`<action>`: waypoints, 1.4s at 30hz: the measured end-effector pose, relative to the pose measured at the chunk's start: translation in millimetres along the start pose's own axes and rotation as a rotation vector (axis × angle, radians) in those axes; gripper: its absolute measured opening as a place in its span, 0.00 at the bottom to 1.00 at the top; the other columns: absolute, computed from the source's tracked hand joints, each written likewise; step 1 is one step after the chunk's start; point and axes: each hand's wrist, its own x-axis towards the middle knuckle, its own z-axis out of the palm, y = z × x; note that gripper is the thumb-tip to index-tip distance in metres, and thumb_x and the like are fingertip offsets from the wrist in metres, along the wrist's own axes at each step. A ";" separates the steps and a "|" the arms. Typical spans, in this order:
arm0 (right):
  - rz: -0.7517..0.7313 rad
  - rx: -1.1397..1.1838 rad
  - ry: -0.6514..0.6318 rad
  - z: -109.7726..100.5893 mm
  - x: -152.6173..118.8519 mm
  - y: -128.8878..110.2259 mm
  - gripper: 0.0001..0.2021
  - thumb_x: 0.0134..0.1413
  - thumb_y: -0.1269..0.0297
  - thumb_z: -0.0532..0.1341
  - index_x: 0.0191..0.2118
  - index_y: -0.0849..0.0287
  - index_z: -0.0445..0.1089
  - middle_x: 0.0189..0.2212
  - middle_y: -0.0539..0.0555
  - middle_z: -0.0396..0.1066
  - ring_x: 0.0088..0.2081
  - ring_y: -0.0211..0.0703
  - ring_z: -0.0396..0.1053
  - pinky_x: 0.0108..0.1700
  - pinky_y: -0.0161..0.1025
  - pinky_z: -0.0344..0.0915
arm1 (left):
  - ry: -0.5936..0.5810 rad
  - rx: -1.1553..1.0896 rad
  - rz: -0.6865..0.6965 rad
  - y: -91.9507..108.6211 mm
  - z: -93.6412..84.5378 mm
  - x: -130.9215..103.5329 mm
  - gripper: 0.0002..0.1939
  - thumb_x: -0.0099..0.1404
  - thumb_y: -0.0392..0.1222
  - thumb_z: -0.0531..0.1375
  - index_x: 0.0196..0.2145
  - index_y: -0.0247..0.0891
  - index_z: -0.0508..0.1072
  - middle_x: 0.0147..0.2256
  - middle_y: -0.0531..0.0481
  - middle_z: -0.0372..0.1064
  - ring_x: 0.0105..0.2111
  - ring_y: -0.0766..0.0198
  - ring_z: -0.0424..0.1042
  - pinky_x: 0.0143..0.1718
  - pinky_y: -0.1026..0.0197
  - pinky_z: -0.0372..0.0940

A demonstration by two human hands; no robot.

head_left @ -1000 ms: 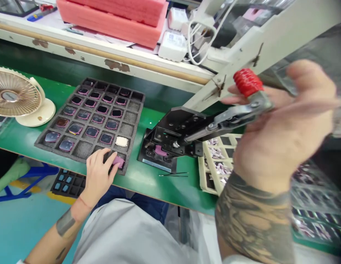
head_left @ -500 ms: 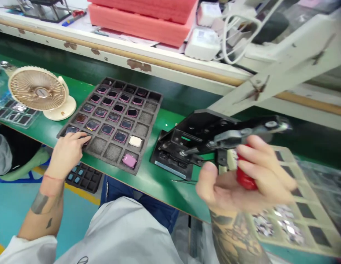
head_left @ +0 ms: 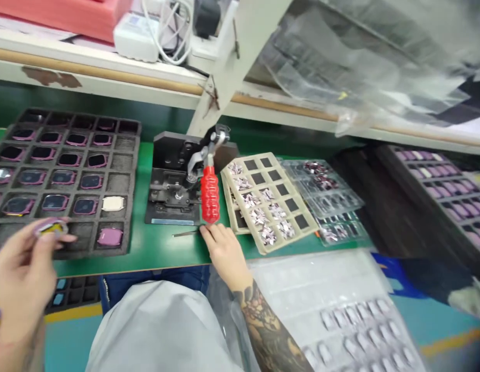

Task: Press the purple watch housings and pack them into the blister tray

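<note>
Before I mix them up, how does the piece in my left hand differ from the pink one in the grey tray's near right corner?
The held piece is in the left hand; the pink piece lies in the grey tray. The held piece shows some yellow; the pink piece's visible top is pink. Both have pink on them.

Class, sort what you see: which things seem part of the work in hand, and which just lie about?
Likely in use:
- purple-rimmed piece, in the left hand
- grey foam tray
- red-handled clamp
- thin tool, by the right hand

Apparently lying about:
- pink foam, on the shelf
- white box, beside it
</note>
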 end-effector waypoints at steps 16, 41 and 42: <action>0.613 1.492 0.677 17.9 6.3 -27.4 0.06 0.73 0.62 0.64 0.47 0.54 0.80 0.47 0.56 0.73 0.46 0.45 0.79 0.52 0.48 0.83 | -0.717 -0.665 -0.318 41.4 156.3 -94.0 0.25 0.74 0.50 0.71 0.63 0.37 0.77 0.46 0.40 0.86 0.32 0.59 0.85 0.32 0.62 0.74; 0.451 1.308 0.670 30.5 38.8 -60.0 0.08 0.67 0.71 0.71 0.45 0.50 0.85 0.41 0.55 0.86 0.44 0.49 0.85 0.50 0.51 0.84 | -0.699 -0.467 -0.083 41.6 148.9 -96.7 0.14 0.78 0.46 0.66 0.56 0.38 0.83 0.39 0.45 0.87 0.33 0.57 0.86 0.39 0.58 0.82; 0.469 1.317 0.657 30.6 39.1 -60.2 0.06 0.67 0.69 0.72 0.45 0.51 0.85 0.41 0.55 0.86 0.44 0.50 0.85 0.50 0.51 0.84 | -0.704 -0.467 -0.081 41.8 148.5 -96.2 0.14 0.78 0.46 0.66 0.56 0.38 0.83 0.39 0.45 0.87 0.33 0.58 0.86 0.39 0.58 0.82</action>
